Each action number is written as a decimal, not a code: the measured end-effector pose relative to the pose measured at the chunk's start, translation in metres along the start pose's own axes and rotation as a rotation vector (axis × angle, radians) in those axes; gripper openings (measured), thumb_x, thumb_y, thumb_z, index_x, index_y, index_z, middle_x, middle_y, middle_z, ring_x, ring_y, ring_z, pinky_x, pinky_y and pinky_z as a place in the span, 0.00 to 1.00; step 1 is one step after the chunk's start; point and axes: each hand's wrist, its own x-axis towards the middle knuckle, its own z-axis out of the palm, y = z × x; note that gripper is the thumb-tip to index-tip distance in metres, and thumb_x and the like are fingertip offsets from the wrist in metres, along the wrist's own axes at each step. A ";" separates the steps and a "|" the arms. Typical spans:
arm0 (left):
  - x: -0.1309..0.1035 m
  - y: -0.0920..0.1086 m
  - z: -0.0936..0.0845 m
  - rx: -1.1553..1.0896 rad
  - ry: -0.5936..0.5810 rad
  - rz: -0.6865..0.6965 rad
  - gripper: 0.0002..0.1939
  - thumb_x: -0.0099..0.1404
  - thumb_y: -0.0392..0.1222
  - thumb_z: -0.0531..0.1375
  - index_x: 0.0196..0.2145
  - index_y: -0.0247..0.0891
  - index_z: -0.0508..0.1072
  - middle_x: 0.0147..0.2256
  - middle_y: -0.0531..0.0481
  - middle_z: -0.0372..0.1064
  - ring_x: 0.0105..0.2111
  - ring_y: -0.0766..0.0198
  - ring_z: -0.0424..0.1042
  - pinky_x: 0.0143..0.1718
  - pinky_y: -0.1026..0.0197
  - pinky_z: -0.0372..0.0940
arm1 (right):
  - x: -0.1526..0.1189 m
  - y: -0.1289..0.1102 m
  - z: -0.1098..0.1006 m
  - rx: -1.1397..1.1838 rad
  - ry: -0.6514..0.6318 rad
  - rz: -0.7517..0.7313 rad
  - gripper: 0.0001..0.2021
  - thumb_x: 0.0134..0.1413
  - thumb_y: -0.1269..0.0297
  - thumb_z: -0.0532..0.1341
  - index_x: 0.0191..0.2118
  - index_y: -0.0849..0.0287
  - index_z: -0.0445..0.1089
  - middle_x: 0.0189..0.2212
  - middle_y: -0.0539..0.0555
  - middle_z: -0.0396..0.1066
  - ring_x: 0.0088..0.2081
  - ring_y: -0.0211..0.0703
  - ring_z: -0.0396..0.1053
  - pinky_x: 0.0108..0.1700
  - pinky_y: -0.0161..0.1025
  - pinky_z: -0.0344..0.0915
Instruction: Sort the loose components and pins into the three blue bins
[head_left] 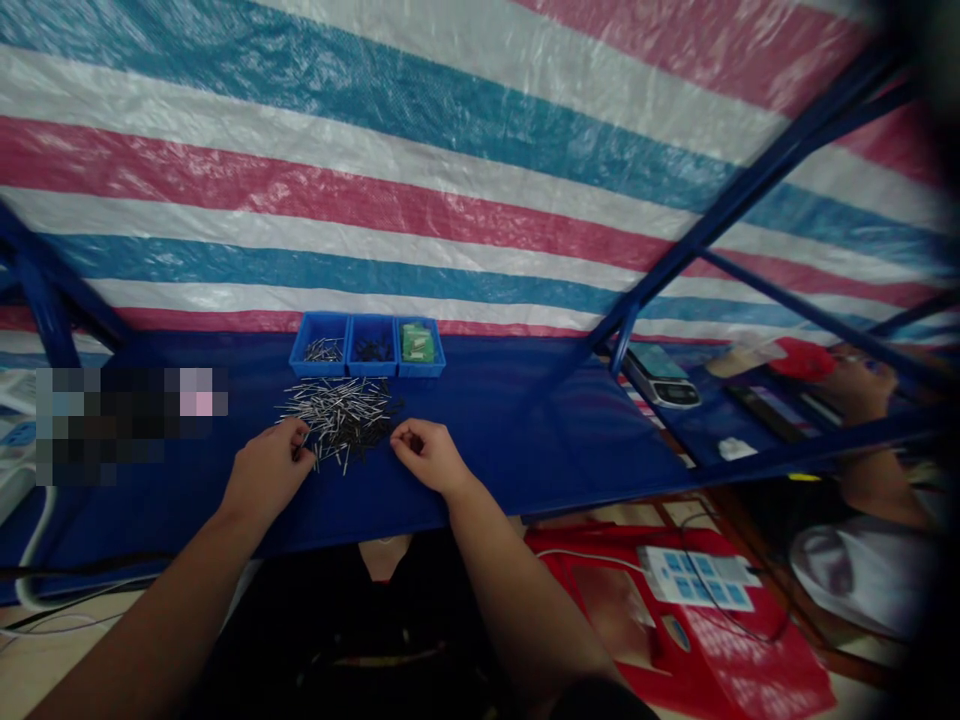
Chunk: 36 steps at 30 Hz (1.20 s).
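On the blue tabletop lies a loose pile of thin silver metal pins (pixel 337 402), with small dark pieces (pixel 366 434) mixed in along its right side. My left hand (pixel 271 465) rests at the pile's left edge, fingers curled and thumb near the fingertips. At the right edge, beside the dark pieces, my right hand (pixel 427 455) is closed with its fingers bent in. Whatever either hand pinches is too small to make out. Behind the pile stand three joined blue bins (pixel 321 371): silver pins in the left, dark pieces in the middle, green-and-white items (pixel 417 343) in the right.
A striped plastic sheet (pixel 375 210) hangs behind the table (pixel 525 420). Blue metal posts (pixel 660 275) slant at the right. Beyond them are a digital scale (pixel 664 377) and another person's hand (pixel 862 385). A power strip (pixel 697 578) lies on a red surface below right.
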 end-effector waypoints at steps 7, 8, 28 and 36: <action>0.001 -0.009 0.006 -0.096 0.073 0.058 0.12 0.65 0.44 0.55 0.40 0.40 0.77 0.39 0.46 0.78 0.38 0.54 0.77 0.44 0.56 0.68 | 0.003 -0.004 0.001 -0.054 0.011 -0.018 0.05 0.59 0.65 0.61 0.35 0.59 0.73 0.24 0.48 0.67 0.26 0.36 0.63 0.31 0.33 0.59; 0.001 -0.009 0.005 -0.142 0.093 0.058 0.12 0.65 0.45 0.56 0.40 0.41 0.77 0.39 0.46 0.79 0.38 0.55 0.78 0.44 0.56 0.68 | 0.004 -0.006 0.002 -0.071 0.014 -0.031 0.05 0.59 0.66 0.61 0.35 0.59 0.73 0.25 0.48 0.68 0.26 0.36 0.63 0.31 0.33 0.59; 0.029 0.024 0.009 -1.099 -0.117 -0.129 0.30 0.56 0.62 0.68 0.44 0.33 0.79 0.40 0.41 0.80 0.38 0.53 0.80 0.45 0.51 0.75 | 0.067 -0.026 0.026 0.247 -0.043 -0.012 0.08 0.57 0.61 0.64 0.37 0.60 0.75 0.29 0.50 0.73 0.29 0.36 0.68 0.32 0.33 0.66; 0.035 -0.026 -0.013 -0.579 0.134 -0.212 0.26 0.61 0.62 0.63 0.44 0.37 0.81 0.35 0.46 0.80 0.32 0.56 0.78 0.36 0.57 0.73 | 0.121 -0.028 -0.004 0.134 0.295 -0.041 0.09 0.57 0.62 0.63 0.42 0.58 0.75 0.31 0.53 0.75 0.31 0.39 0.71 0.34 0.36 0.67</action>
